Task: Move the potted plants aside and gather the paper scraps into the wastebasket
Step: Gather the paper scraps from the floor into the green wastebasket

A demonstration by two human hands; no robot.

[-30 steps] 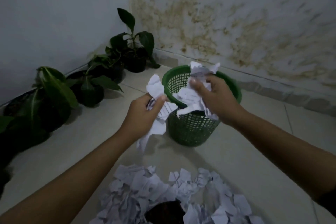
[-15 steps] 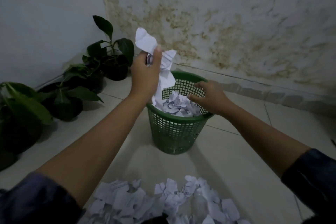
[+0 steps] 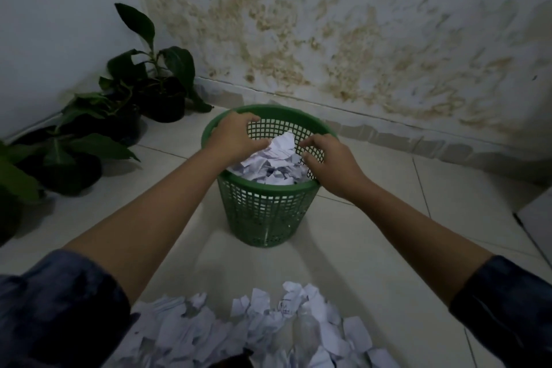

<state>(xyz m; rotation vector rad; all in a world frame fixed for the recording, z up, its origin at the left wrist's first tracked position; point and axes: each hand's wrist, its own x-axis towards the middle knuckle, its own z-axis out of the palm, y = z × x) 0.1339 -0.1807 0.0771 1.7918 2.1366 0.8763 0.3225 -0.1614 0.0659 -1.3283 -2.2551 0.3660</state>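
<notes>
A green mesh wastebasket (image 3: 265, 212) stands on the tiled floor, filled with white paper scraps (image 3: 273, 164) nearly to the rim. My left hand (image 3: 236, 134) hovers over the basket's left side with loosely curled fingers, its fingertips at the top scrap. My right hand (image 3: 327, 158) is over the right rim, fingers curled and empty. A pile of torn paper scraps (image 3: 254, 331) lies on the floor near the bottom edge. Potted plants (image 3: 155, 84) stand along the left wall.
More dark pots with green leaves (image 3: 68, 158) line the left wall toward the near corner. A stained wall (image 3: 358, 54) rises right behind the basket. A pale flat object's edge (image 3: 537, 224) shows at the far right.
My left hand came down from above the basket and let go of its handful of paper, which now lies in the basket. My right hand stayed over the right rim.
</notes>
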